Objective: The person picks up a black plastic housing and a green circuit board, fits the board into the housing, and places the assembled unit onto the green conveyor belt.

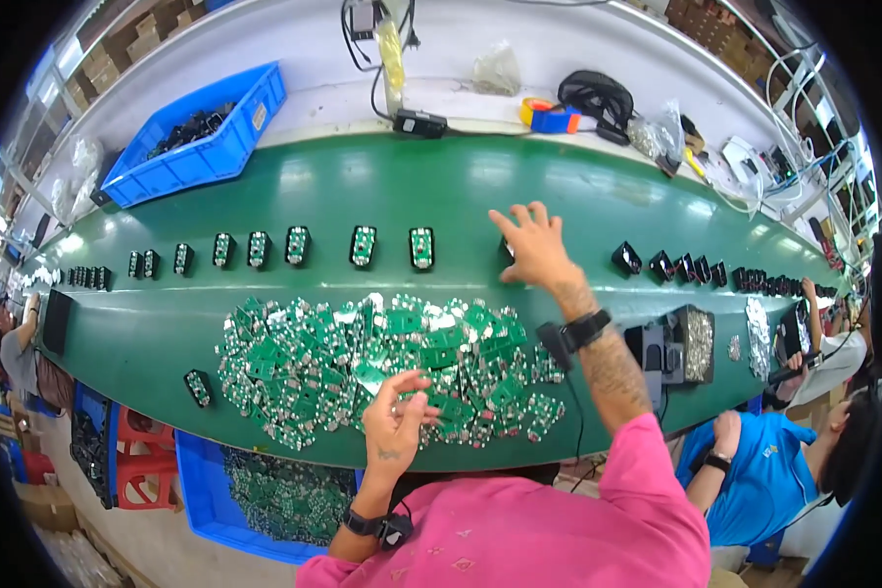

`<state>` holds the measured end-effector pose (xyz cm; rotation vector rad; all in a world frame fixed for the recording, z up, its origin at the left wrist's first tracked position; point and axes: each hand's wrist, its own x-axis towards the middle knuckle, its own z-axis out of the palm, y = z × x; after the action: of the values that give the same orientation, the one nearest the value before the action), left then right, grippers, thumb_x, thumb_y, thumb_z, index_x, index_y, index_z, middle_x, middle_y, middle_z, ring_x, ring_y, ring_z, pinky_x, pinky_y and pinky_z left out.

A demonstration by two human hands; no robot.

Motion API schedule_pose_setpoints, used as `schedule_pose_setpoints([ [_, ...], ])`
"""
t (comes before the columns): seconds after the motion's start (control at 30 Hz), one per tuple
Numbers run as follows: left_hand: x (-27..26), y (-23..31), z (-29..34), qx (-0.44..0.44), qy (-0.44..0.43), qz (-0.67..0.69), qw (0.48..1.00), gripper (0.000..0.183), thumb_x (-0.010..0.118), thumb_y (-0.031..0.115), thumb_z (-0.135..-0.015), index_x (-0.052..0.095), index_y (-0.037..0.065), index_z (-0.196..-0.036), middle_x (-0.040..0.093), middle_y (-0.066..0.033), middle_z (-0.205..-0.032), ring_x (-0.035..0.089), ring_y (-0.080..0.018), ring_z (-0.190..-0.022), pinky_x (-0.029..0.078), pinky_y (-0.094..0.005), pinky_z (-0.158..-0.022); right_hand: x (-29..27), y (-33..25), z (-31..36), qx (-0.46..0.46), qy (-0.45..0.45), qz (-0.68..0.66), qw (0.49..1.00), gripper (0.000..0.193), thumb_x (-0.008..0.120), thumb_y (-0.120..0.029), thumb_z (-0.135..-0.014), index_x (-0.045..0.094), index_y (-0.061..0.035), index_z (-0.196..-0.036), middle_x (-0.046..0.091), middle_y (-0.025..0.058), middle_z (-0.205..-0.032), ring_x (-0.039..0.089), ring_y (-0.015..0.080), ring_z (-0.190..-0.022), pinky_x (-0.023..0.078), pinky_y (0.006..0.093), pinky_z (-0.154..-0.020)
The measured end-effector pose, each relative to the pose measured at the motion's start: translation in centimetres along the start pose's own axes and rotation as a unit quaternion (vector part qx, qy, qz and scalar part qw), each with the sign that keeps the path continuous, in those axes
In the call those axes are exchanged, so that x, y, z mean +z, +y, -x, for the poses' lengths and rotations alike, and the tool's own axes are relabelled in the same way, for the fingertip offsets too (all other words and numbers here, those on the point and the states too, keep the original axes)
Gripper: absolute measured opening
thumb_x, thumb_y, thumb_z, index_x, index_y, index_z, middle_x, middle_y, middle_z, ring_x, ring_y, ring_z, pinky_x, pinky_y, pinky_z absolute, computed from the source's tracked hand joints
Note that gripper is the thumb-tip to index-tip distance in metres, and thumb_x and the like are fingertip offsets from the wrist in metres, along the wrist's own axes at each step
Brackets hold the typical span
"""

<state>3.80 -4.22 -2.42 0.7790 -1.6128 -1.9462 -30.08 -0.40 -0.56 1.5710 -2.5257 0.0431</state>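
While the left hand hovers at the near edge of the heap of small green circuit boards, its fingers are pinched narrow, thumb against fingertips; whether a single board sits in the pinch cannot be told, because the fingers overlap the heap itself. The heap lies on the green conveyor belt, directly ahead of the left hand and touching its fingertips, so the left hand is much the nearer one to it.

The right hand is stretched well beyond the heap toward the far lane of the belt, palm down, fingers spread wide and holding nothing visible. It covers a position in the row of black housings fitted with green boards, just right of the last fitted housing. The row runs left to right across the belt, and each housing stands with its long axis pointing away from the person. To the right of the right hand, empty black housings continue the same line.

A blue plastic bin of green boards sits below the belt beside the left forearm. A second blue crate stands on the white desk beyond the belt. A co-worker in a blue shirt sits at the right.
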Motion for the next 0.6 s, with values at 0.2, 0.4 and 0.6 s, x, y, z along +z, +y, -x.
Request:
schedule_pose_setpoints([
  [0.2,1.4,1.1,-0.1,0.014,-0.04,-0.023,0.999,0.039,0.054,0.008,-0.098,0.046,-0.003,-0.134,0.061,-0.019,-0.12,0.071,-0.0201,-0.081,0.058,-0.0275,-0.068,0.5,3.3,1.7,-0.035,0.007,-0.023,0.999,0.073,0.08,-0.015,-0.064,0.053,-0.0079,-0.132,0.061,0.0127,-0.121,0.05,0.0332,-0.118,0.042,0.0455,-0.095],
  [0.4,3.3,1.6,0.4,0.044,-0.049,-0.029,0.997,0.072,0.065,0.005,-0.091,0.027,0.002,-0.152,0.043,-0.0193,-0.146,0.069,-0.0232,-0.095,0.059,-0.0304,-0.077,-5.9,-5.5,10.3,-0.135,-0.037,-0.32,0.937,0.07,0.077,-0.018,-0.069,0.052,-0.0024,-0.132,0.062,0.0176,-0.11,0.055,0.0373,-0.103,0.044,0.0461,-0.094],
  [0.6,4.1,-0.2,0.3,-0.025,-0.131,0.038,0.99,0.071,0.072,-0.004,-0.083,0.041,0.003,-0.146,0.046,-0.013,-0.141,0.064,-0.0219,-0.109,0.058,-0.0312,-0.087,-6.1,-7.4,18.1,-0.02,-0.024,-0.486,0.873,0.081,0.083,-0.016,-0.073,0.044,-0.0053,-0.142,0.055,0.0177,-0.117,0.056,0.0344,-0.103,0.048,0.0407,-0.09],
])
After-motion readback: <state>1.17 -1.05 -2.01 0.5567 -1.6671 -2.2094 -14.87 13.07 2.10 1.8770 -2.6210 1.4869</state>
